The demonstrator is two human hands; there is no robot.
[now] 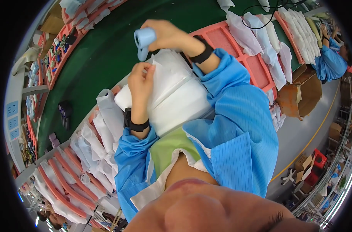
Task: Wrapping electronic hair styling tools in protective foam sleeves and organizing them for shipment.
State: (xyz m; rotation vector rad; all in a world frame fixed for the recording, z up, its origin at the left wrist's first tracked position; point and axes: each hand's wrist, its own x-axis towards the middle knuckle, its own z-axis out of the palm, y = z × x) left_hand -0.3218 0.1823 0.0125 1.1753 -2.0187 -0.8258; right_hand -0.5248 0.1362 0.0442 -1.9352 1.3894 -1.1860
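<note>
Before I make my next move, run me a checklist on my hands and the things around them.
1. Light blue device held: ok, it is gripped in the right hand.
2. Left hand at the stack of thin white sheets: ok, fingertips are pinched at its far edge.
3. Only one sheet between those fingertips: cannot tell, the layers are too thin to count.
4. Stack squared up: not ok, its layers lie askew.
5. Dark device out of the way: ok, it lies off to the left on the green table, apart from both hands.
</note>
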